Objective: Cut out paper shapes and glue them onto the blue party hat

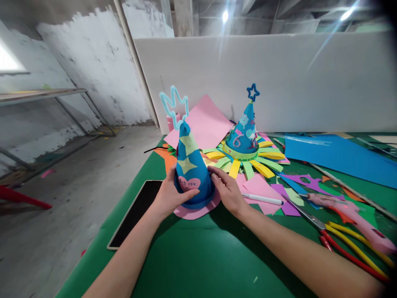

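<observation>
A blue cone party hat (203, 174) stands upright on the green table, with a round pink brim (195, 213) around its base. Pale yellow stars and a pink heart with writing (190, 183) decorate its front. On its tip sits a light-blue fuzzy star-shaped wire (170, 101). My left hand (173, 192) grips the hat's left side, its thumb lying across the front below the heart. From the right, my right hand (228, 188) cups the cone, the fingertips curling behind it. Just behind is a second blue hat (243, 138) with a dark-blue star and a fringe of yellow and green strips.
A black tablet-like board (133, 215) lies left of the hat. To the right are scissors (319, 223), a pink glue gun (350, 213), a white marker (263, 199), paper scraps and a blue sheet (335, 159). A white panel (266, 74) rises behind the table.
</observation>
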The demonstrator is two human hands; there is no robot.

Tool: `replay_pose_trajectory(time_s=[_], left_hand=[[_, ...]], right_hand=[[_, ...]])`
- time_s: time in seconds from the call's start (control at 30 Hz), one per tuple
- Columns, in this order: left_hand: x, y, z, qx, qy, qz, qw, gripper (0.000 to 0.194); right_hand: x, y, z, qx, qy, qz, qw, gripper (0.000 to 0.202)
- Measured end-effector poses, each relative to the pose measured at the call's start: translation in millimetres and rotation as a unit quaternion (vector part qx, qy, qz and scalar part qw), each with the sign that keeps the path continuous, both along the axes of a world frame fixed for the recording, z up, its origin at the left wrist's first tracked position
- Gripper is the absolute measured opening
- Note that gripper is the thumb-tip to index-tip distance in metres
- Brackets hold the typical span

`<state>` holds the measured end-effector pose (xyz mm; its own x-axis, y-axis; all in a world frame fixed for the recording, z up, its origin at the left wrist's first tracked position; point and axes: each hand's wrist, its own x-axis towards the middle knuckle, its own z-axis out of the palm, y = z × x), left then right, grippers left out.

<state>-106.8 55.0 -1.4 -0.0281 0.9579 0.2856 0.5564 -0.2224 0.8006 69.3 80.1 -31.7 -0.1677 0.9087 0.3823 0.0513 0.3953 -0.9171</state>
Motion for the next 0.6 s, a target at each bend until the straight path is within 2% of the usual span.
replay_pose_trajectory(time_s=[0.2, 0.4, 0.5, 0.6], left_hand=[[5.1, -1.2, 0.3, 0.012, 0.019, 0.034, 0.999, 0.075], [6.6, 2.7, -5.1, 0.034, 0.019, 0.049, 0.998, 0.073], [3.3, 3.8, -8.3, 0.025, 0.024, 0.045, 0.998, 0.075], [1.5, 3.0, -12.6, 0.034, 0.001, 0.042, 0.999, 0.085]], right_hand=[[1.7, -0.7, 0.9, 0.008, -0.017, 0.006, 1.0, 0.03], [4.2, -0.7, 10.8, 0.013, -0.046, -0.009, 0.999, 0.03], [20.2, -10.2, 17.2, 0.01, -0.068, -0.046, 0.997, 0.021], [52.5, -24.5, 22.2, -0.007, -0.09, -0.076, 0.993, 0.016]])
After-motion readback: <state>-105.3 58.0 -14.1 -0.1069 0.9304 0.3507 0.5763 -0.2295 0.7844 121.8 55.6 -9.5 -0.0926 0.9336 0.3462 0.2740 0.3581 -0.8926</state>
